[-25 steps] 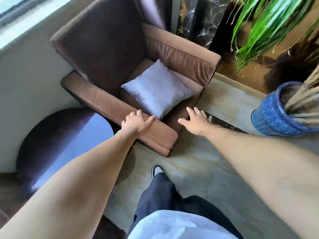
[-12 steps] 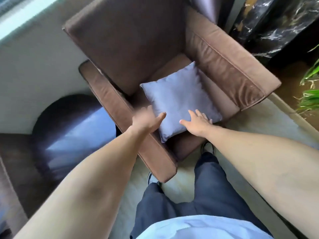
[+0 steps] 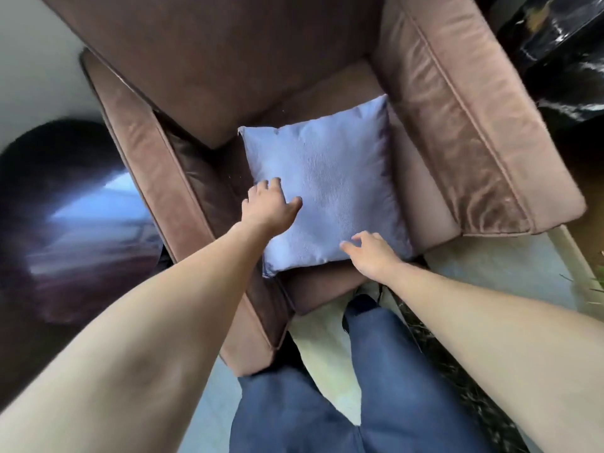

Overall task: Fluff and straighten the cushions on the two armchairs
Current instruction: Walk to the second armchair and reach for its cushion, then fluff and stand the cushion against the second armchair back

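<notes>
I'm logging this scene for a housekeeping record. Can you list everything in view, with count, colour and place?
armchair: one, brown, fills the upper middle.
cushion: one, pale lilac, flat on the armchair seat.
side table: one, dark and glossy, round, left of the armchair.
dark marbled surface: one, black with white veins, top right.
floor: pale, right of the seat.
trouser legs: two, blue, bottom middle.
left hand: open, at the cushion's left edge.
right hand: open, at the cushion's near edge.

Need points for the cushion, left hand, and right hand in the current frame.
cushion (image 3: 330, 188), head view, middle of its lavender top face.
left hand (image 3: 269, 207), head view, back of the hand over the cushion's left edge.
right hand (image 3: 371, 253), head view, back of the hand at the cushion's front edge.
</notes>
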Action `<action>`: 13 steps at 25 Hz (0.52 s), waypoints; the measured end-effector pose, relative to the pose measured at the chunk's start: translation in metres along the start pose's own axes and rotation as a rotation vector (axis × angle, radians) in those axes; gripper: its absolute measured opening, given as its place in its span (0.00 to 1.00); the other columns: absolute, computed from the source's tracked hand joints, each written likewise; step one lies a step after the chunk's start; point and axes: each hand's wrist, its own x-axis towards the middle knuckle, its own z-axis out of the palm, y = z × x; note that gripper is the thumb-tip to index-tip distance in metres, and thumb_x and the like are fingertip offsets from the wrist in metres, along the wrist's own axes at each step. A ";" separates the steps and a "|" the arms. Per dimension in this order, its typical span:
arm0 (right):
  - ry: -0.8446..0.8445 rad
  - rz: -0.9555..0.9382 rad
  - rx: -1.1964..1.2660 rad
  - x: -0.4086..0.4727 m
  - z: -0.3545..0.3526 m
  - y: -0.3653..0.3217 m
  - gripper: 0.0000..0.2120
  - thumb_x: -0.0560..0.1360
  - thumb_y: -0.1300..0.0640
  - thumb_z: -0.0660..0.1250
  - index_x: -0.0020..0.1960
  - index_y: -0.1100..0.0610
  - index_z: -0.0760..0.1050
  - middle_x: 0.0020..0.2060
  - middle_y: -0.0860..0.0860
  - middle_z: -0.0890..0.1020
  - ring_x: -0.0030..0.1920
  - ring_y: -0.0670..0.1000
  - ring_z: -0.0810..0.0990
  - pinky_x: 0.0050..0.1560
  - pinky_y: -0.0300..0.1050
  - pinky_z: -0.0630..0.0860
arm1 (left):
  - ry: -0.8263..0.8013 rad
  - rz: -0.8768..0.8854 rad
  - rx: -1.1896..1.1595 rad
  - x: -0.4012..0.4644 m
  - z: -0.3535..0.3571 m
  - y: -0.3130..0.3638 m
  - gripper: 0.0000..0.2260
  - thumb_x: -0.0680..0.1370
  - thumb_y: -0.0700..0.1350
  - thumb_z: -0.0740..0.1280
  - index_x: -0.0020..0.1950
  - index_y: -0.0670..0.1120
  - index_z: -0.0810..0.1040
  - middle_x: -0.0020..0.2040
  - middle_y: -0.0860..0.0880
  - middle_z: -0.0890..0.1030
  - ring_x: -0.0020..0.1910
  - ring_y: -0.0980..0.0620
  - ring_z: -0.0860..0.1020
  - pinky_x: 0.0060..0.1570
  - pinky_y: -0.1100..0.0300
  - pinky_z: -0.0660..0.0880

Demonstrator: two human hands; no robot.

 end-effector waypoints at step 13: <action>0.103 0.440 1.618 0.106 0.091 0.016 0.55 0.52 0.35 0.83 0.76 0.48 0.69 0.70 0.52 0.80 0.69 0.60 0.80 0.69 0.70 0.75 | 0.048 0.347 0.120 0.200 0.029 0.078 0.40 0.76 0.70 0.65 0.77 0.44 0.67 0.75 0.42 0.72 0.76 0.38 0.69 0.74 0.39 0.65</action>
